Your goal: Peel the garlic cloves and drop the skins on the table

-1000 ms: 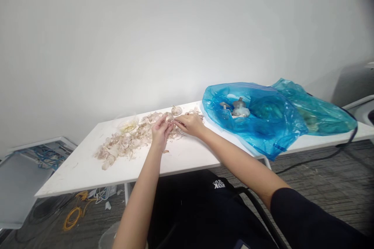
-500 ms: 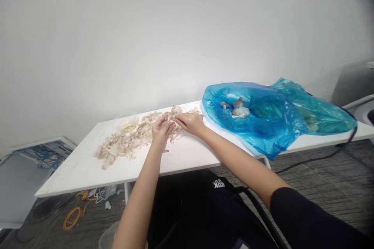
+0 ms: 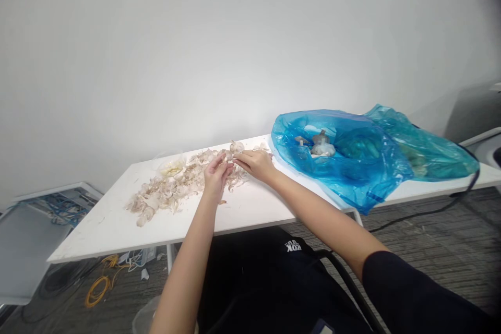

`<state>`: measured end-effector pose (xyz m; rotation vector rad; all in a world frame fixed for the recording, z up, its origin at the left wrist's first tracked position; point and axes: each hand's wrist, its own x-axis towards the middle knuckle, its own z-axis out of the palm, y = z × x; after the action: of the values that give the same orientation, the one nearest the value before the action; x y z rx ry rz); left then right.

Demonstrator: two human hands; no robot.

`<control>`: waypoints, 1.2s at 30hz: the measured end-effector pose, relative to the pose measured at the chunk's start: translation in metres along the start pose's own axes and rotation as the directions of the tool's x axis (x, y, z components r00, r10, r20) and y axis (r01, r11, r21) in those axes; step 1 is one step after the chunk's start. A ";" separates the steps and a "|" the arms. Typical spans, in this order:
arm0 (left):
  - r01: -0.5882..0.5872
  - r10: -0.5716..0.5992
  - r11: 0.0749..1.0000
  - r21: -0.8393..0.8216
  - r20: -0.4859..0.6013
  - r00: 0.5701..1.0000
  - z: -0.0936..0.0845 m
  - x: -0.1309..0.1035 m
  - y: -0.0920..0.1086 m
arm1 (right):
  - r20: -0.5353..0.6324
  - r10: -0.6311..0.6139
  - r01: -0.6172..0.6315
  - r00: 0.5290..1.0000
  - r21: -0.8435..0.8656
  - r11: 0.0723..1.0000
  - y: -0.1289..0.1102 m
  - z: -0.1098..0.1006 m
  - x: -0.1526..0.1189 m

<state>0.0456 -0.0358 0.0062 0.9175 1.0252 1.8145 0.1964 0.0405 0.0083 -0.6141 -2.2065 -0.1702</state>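
Over the pale heap of garlic skins [image 3: 160, 193] on the white table, my left hand [image 3: 216, 173] is closed, its fingertips pinched round a small piece that looks like garlic. Its fingertips almost meet those of my right hand [image 3: 256, 164], which is also closed, back upward; what its fingers hold is hidden. A whole garlic bulb [image 3: 237, 146] lies just behind my hands. Left of them, a clear container [image 3: 172, 167] with pale yellow cloves stands at the heap's back edge.
An open blue plastic bag [image 3: 352, 172] with bulbs inside lies right of my hands, a green bag [image 3: 438, 159] beyond it. A wall rises behind the table [image 3: 86, 235]. Cables [image 3: 97, 289] lie on the floor.
The fingertips of both hands have shifted slightly around the small piece, which shows paler between them now. My arms, the heap and the bags are almost as before.
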 end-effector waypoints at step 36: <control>0.022 -0.022 1.000 0.008 -0.012 1.000 0.002 -0.001 0.002 | -0.102 -0.028 0.030 0.994 0.024 0.999 0.002 0.005 -0.001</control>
<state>0.0469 -0.0373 0.0085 0.8974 1.0467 1.8011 0.1944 0.0432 0.0046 -0.5476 -2.1168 -0.1845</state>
